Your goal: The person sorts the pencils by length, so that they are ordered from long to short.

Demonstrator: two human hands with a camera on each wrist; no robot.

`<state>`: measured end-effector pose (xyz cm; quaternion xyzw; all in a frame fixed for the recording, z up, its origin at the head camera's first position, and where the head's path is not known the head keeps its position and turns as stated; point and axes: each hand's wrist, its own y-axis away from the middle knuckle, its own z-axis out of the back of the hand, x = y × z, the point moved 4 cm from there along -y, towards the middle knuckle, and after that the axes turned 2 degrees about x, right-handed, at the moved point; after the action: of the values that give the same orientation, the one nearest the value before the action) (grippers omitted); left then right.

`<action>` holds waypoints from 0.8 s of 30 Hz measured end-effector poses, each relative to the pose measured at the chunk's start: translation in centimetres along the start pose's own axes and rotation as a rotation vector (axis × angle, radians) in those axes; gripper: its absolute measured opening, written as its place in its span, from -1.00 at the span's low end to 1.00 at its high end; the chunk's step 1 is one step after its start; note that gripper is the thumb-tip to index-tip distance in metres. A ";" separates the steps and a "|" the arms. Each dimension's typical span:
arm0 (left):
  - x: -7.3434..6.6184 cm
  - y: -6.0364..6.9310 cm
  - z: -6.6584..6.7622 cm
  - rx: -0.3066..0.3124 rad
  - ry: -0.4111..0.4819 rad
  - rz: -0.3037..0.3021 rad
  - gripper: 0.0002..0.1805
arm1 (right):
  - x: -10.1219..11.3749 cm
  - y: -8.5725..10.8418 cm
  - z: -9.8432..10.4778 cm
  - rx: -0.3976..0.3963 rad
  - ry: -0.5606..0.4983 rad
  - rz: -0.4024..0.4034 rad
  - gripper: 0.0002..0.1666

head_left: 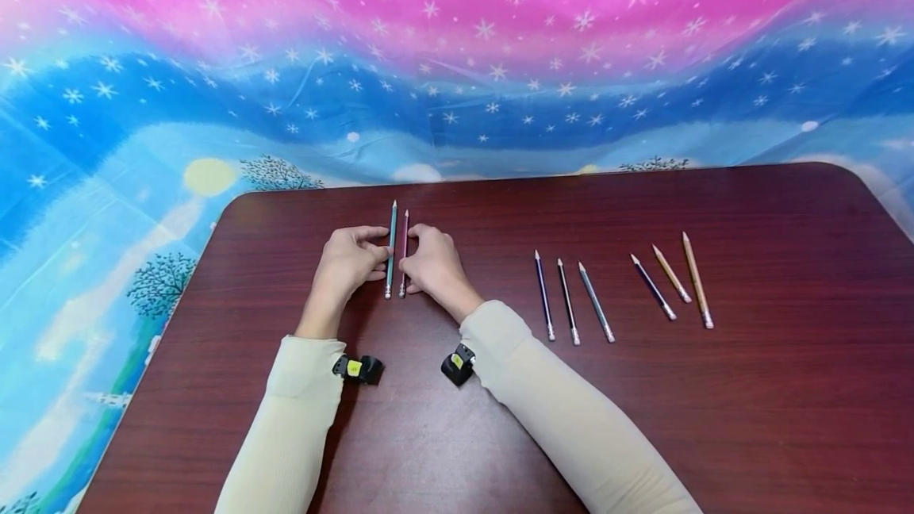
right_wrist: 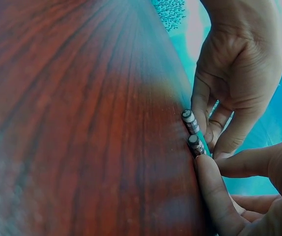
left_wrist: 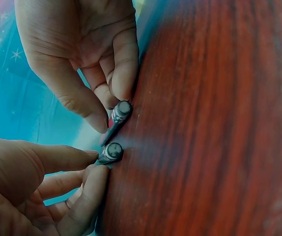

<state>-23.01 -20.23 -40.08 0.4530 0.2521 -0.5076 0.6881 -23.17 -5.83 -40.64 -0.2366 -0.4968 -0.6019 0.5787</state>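
Near the back left of the table, two pencils lie side by side with a narrow gap, tips pointing away from me. My left hand (head_left: 347,264) pinches the teal pencil (head_left: 393,222) from the left, between thumb and fingers. From the other side, my right hand (head_left: 434,260) pinches the shorter pink pencil (head_left: 405,236). Metal-banded eraser ends show close up in both wrist views: the teal pencil's eraser (left_wrist: 114,150) beside the left fingers, the pink one's eraser (right_wrist: 193,139) beside the right fingers. Parts of both pencils' shafts are hidden by fingers.
Right of my hands lie three pencils, a dark blue one (head_left: 544,296), a black one (head_left: 569,301) and a grey-blue one (head_left: 596,302). Farther right are a navy pencil (head_left: 653,286) and two yellowish ones (head_left: 671,273). A patterned cloth (head_left: 457,62) hangs behind the table (head_left: 785,387).
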 end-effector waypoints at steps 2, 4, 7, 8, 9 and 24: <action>0.0 0.0 0.0 0.002 0.001 -0.002 -0.51 | 0.0 0.0 0.0 -0.001 0.002 0.000 -0.34; 0.0 0.0 -0.1 0.003 0.003 -0.001 -0.51 | 0.0 -0.1 0.0 0.000 0.002 0.002 -0.34; 0.0 0.0 -0.1 -0.002 0.007 0.003 -0.51 | -0.1 -0.1 0.0 0.001 0.002 0.007 -0.35; 0.0 0.0 -0.1 -0.003 0.009 0.005 -0.51 | -0.1 -0.1 0.0 0.001 0.000 0.009 -0.35; 0.0 0.0 -0.1 -0.005 0.009 0.006 -0.51 | -0.1 0.0 0.0 0.002 -0.001 0.012 -0.35; 0.0 -0.1 -0.1 -0.008 0.000 0.002 -0.51 | -0.1 -0.1 0.0 0.006 -0.014 0.011 -0.35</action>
<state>-23.06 -20.20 -40.17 0.4506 0.2536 -0.5060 0.6904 -23.24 -5.79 -40.73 -0.2416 -0.5013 -0.5955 0.5794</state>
